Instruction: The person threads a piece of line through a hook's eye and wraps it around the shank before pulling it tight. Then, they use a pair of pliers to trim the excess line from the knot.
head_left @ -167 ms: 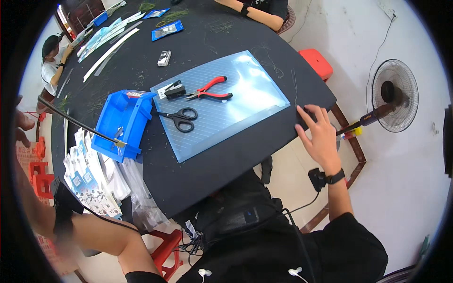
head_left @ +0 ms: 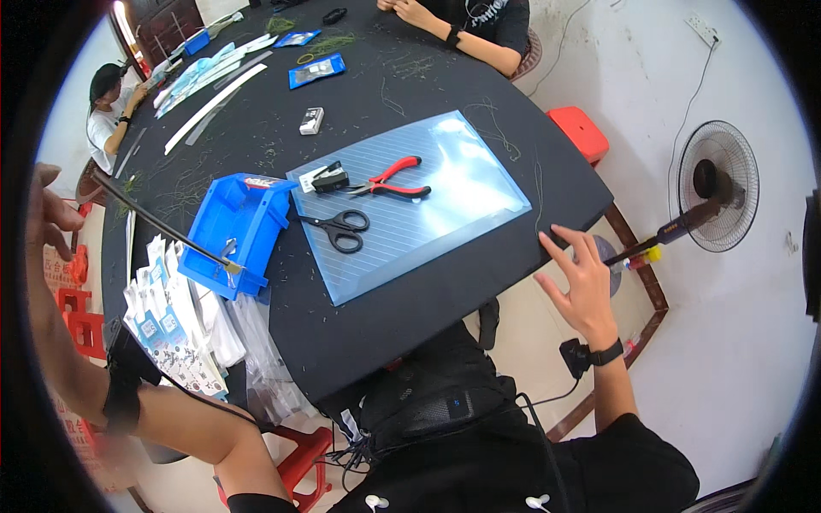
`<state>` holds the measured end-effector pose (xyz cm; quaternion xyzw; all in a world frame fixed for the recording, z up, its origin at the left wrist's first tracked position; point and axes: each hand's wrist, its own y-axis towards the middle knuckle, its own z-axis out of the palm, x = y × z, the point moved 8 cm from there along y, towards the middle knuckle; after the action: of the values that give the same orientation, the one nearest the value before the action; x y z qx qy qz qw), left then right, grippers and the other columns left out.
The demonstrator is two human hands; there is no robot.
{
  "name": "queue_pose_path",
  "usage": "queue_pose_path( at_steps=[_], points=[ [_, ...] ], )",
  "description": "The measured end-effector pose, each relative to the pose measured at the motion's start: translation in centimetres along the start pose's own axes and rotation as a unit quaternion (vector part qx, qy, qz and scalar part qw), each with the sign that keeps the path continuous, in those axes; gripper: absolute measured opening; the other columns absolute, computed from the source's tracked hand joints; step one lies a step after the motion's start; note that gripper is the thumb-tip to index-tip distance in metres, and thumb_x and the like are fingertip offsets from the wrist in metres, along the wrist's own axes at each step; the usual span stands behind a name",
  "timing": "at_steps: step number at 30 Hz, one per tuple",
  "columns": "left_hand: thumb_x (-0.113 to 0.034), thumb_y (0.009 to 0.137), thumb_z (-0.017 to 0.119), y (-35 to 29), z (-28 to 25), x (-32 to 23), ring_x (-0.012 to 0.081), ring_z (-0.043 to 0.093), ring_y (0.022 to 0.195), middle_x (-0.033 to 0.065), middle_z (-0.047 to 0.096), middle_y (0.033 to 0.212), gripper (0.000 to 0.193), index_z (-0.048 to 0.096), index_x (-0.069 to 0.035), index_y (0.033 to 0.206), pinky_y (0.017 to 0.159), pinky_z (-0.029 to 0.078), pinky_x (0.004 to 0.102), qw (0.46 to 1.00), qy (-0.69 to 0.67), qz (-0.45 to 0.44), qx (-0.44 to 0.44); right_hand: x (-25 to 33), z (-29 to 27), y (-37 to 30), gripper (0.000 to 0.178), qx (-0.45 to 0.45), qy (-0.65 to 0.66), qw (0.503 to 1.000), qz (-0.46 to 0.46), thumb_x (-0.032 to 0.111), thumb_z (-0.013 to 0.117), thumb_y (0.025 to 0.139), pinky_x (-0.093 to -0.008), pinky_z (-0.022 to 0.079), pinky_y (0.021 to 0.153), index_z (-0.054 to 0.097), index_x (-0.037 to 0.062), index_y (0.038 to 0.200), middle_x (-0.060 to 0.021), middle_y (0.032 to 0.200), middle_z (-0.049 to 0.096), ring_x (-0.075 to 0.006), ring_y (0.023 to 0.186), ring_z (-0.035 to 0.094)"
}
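right hand (head_left: 581,286): seen at the near right edge of the black surface (head_left: 402,85); fingers spread, fingertips at the rim, nothing held. Grip wide, empty.
right hand vs 0.2 s ago: much the same spot at the surface edge; fingers splayed as before, hand slightly further off the rim.
left hand (head_left: 47,218): raised at far left of view, partly cut off by the rim. Fingers curled; a long thin dark rod (head_left: 162,227) is seen running from near it to the blue bin (head_left: 235,231). Whether the rod is actually held: cannot be told.
left hand vs earlier: about the same position; rod tip lies at the bin as before.
blue bin: on the surface, left of the clear ribbed mat (head_left: 445,184), touching its left edge.
mat contents: black scissors (head_left: 338,229) near the left end; red-handled pliers (head_left: 393,181) above them; small black-and-white item (head_left: 325,178) just beside the pliers' nose. All unmoved since the earlier frame.
packets (head_left: 167,316): a stack of white packets at the near left surface edge, beside the bin.
other people: one seated at far left (head_left: 107,111), another's hands at the top edge (head_left: 419,13). Kept apart from the wearer's hands.
fan (head_left: 717,184): on the floor, right of the surface.
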<state>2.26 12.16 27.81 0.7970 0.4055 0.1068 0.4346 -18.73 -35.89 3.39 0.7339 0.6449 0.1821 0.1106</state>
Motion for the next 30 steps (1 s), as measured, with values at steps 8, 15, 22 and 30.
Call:
queue_pose_path(
  at_steps=[8, 15, 22, 30],
  points=[
    [-0.024, 0.111, 0.054, -2.1, -0.4, 5.3, 0.014, 0.073, 0.106, 0.0134, 0.074, 0.124, 0.035, 0.067, -0.009, 0.141, 0.088, 0.059, 0.0258, 0.981, 0.152, 0.116, 0.011, 1.3, 0.7, -1.2, 0.029, -0.143, -0.003, 0.982, -0.121, 0.001, 0.084, 0.078, -0.0335, 0.06, 0.067, 0.078, 0.0047, 0.106, -0.0043, 0.106, 0.076, -0.023, 0.093, 0.072],
    [-0.022, 0.112, 0.053, -0.7, -0.8, 1.0, 0.0129, 0.073, 0.095, 0.0116, 0.075, 0.115, 0.032, 0.072, -0.01, 0.134, 0.077, 0.056, 0.0244, 0.986, 0.059, 0.156, -0.013, 1.3, 1.1, -1.9, 0.025, -0.171, -0.017, 0.971, -0.166, -0.004, 0.083, 0.076, -0.0327, 0.059, 0.063, 0.076, 0.001, 0.1, -0.0061, 0.101, 0.076, -0.0225, 0.085, 0.073],
    [-0.021, 0.112, 0.053, -0.1, -1.4, -1.5, 0.0118, 0.073, 0.084, 0.0098, 0.077, 0.106, 0.03, 0.076, -0.012, 0.128, 0.066, 0.053, 0.023, 0.984, 0.021, 0.175, -0.023, 1.6, -0.3, -0.9, 0.023, -0.194, 0.041, 0.969, -0.15, -0.007, 0.08, 0.076, -0.0325, 0.058, 0.064, 0.073, 0.0002, 0.096, -0.0078, 0.097, 0.075, -0.0227, 0.082, 0.072],
    [-0.02, 0.105, 0.063, 1.3, -0.1, -4.6, 0.0141, 0.073, 0.087, 0.0099, 0.075, 0.098, 0.027, 0.072, 0.001, 0.12, 0.077, 0.053, 0.0254, 0.983, -0.171, 0.056, -0.022, 8.4, -7.7, 11.4, 0.008, -0.08, 0.48, 0.87, -0.076, 0.0, 0.072, 0.094, -0.0289, 0.058, 0.072, 0.074, -0.0006, 0.102, -0.0082, 0.1, 0.074, -0.0126, 0.088, 0.071]
  ],
)
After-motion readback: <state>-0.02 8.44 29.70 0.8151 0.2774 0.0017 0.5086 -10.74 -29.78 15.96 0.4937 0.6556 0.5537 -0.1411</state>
